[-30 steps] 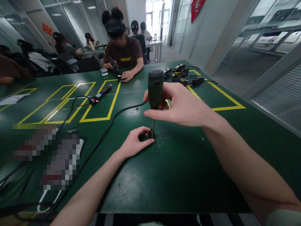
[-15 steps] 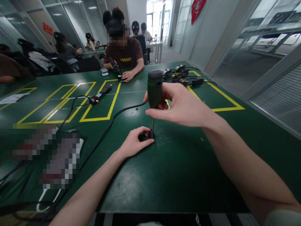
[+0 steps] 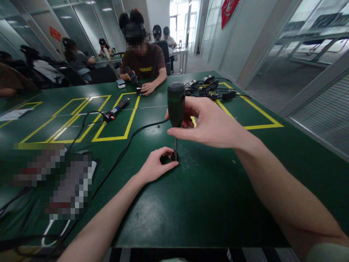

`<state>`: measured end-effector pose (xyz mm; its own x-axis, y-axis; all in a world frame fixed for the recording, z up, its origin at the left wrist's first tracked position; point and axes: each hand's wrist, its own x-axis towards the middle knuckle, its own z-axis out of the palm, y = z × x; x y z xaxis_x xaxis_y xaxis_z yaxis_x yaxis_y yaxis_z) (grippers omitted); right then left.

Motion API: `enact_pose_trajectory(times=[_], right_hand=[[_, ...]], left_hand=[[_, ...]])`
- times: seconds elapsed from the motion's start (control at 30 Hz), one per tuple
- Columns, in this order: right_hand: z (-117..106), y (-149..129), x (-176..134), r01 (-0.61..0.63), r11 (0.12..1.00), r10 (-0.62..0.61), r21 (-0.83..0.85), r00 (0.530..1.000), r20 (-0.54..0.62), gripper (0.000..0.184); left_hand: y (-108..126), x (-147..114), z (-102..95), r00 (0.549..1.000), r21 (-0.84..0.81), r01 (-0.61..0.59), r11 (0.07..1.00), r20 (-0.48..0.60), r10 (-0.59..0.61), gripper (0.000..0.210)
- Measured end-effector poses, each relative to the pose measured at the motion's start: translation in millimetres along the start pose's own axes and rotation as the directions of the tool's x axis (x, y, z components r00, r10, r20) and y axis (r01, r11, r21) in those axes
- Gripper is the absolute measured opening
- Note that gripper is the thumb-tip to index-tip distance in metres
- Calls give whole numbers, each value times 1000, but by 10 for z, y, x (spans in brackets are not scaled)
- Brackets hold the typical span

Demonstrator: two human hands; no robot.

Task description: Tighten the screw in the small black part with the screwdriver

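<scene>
A screwdriver (image 3: 176,105) with a thick dark handle stands almost upright, and my right hand (image 3: 205,122) is closed around the handle from the right. Its thin metal shaft runs down to a small black round part (image 3: 174,156) on the green table. My left hand (image 3: 156,165) grips that part from the left between thumb and fingers. The fingers partly cover the part, so its full shape and the screwdriver's tip are hidden.
A black cable (image 3: 128,143) crosses the green table (image 3: 218,203) left of my hands. Two blurred-out boxes (image 3: 71,183) lie at the left. A black tool (image 3: 118,109) lies farther back. Tangled black cables (image 3: 209,87) lie at the back right. A co-worker (image 3: 144,62) sits opposite.
The screwdriver's handle has tipped slightly to the left, so the shaft is closer to vertical. My left hand and the black part have stayed in place.
</scene>
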<state>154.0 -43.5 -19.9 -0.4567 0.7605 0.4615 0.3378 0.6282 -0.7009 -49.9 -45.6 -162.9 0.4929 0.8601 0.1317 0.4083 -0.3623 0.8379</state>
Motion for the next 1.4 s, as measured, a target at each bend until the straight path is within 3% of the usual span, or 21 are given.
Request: enact_pose_trajectory(times=[1.4], right_hand=[[4, -35, -6, -14, 999, 14, -42, 1000, 10, 16]], left_hand=[[-28, 14, 0, 1000, -14, 2, 1000, -2, -2, 24]])
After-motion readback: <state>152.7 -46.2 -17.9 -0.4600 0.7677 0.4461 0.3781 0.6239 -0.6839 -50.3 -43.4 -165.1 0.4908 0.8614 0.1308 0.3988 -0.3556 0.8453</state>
